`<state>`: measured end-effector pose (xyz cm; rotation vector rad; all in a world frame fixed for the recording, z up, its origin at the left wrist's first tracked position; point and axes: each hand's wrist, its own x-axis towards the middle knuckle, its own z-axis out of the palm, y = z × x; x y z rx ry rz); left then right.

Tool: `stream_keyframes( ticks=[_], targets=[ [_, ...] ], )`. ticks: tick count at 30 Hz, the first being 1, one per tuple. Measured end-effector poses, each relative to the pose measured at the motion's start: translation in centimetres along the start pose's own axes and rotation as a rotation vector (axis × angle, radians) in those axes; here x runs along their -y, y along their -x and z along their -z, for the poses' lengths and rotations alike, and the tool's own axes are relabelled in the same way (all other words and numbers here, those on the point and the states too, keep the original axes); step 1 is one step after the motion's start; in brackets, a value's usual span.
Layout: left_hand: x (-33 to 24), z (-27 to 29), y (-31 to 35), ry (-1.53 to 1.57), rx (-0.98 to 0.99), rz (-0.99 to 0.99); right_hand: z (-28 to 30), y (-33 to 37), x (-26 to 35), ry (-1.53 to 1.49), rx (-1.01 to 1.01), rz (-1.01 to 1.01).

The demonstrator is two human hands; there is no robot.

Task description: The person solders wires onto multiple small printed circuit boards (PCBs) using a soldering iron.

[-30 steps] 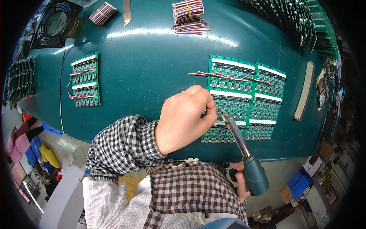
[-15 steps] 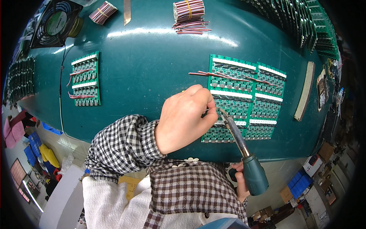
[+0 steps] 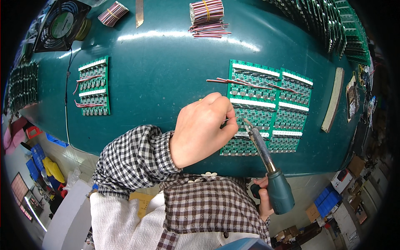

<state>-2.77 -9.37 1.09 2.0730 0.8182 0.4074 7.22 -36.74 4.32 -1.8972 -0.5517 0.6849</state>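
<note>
My left hand (image 3: 203, 128) is closed in a pinch over the near left part of the green circuit boards (image 3: 256, 118). A short bit of thin wire (image 3: 225, 120) shows at its fingertips; the rest is hidden by the hand. Down at the right, my right hand (image 3: 263, 196) grips a soldering iron (image 3: 280, 192) with a dark green handle. The metal tip points up and left at the boards, a little right of my left fingers. Red, white and black wires (image 3: 241, 82) lie across the top row of the boards.
A smaller board panel with wires (image 3: 93, 87) lies on the left of the green mat. Behind are two wire bundles (image 3: 207, 10) (image 3: 113, 13), a metal strip (image 3: 139, 13) and a black fan (image 3: 62, 26). Stacked boards (image 3: 354, 33) fill the far right, near a curved pale strip (image 3: 333, 100).
The soldering iron's tip has shifted slightly right, away from my left fingertips. My left hand has stayed in place.
</note>
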Motion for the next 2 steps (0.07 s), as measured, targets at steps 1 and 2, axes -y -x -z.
stream_keyframes(
  ticks=[1,2],
  targets=[
    [-0.05,0.08,0.01,-0.004,0.006,0.006,-0.01,-0.11,0.10,-0.039,0.008,-0.010],
    [-0.12,0.16,0.00,-0.006,0.003,0.005,-0.03,-0.26,0.30,-0.079,0.016,-0.020]
  ],
)
